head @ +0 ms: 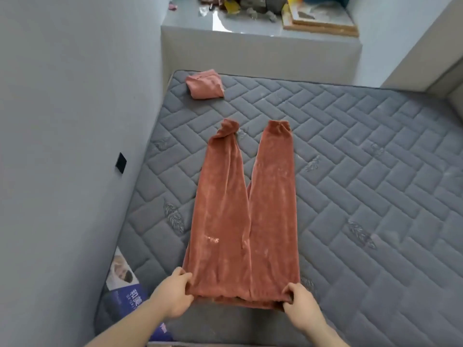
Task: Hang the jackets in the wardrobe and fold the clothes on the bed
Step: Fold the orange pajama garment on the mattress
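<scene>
Rust-coloured velvet trousers [240, 221] lie flat on the grey quilted mattress [363, 196], legs pointing away from me and spread in a V. My left hand [172, 294] grips the left corner of the waistband. My right hand [298, 304] grips the right corner. A folded garment of the same rust colour [205, 85] sits near the mattress's far left corner.
A grey wall [62, 121] runs along the left of the bed, with a black square plate [121, 162] on it. A printed label [125, 284] lies at the mattress's near left edge. Behind the grey headboard [260, 56], a ledge holds clutter [250, 6] and flat boards [320, 22].
</scene>
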### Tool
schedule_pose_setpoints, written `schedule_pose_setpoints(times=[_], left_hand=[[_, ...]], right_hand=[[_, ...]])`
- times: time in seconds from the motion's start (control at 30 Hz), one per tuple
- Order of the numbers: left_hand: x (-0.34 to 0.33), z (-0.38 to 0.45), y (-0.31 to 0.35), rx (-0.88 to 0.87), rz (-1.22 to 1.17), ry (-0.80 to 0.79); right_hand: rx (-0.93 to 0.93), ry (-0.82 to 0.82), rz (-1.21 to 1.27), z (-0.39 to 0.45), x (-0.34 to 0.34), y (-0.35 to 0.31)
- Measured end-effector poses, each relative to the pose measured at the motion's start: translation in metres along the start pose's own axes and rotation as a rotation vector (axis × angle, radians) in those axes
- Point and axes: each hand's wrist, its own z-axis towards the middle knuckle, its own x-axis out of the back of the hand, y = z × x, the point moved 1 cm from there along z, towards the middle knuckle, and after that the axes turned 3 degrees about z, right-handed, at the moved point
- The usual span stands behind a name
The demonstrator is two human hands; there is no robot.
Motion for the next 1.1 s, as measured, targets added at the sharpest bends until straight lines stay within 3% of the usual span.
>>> schedule_pose_setpoints(times=[0.23, 0.37, 0.47, 0.57, 0.67, 0.77, 0.9, 1.1], left_hand=[[-0.12, 0.042, -0.041, 0.223, -0.197, 0.032], [-0.146, 0.062, -0.039, 0.348, -0.417, 0.062], [-0.151, 0.066, -0.027, 0.396, -0.575, 0.171], [-0.135, 0.056, 0.001, 0.319, -0.666, 0.391], [-0.116, 0.044, 0.043, 0.022, -0.538, 0.572], [-0.108, 0.043, 0.097, -0.247, -0.496, 0.448], [-0.125, 0.067, 0.159, -0.44, -0.282, 0.196], [-0.172, 0.106, 0.169, -0.396, 0.08, -0.27]], right_hand=[[-0.021, -0.054, -0.018, 0.037, -0.087, 0.065], [-0.005, -0.066, -0.06, 0.052, -0.111, 0.085], [0.007, -0.113, -0.086, 0.058, -0.117, 0.093], [0.028, -0.19, -0.036, 0.059, -0.117, 0.095], [-0.043, -0.142, 0.263, 0.059, -0.112, 0.095], [-0.22, -0.018, 0.507, 0.064, -0.093, 0.102], [-0.341, 0.09, 0.575, 0.077, -0.065, 0.126], [-0.352, 0.094, 0.521, 0.097, -0.043, 0.15]])
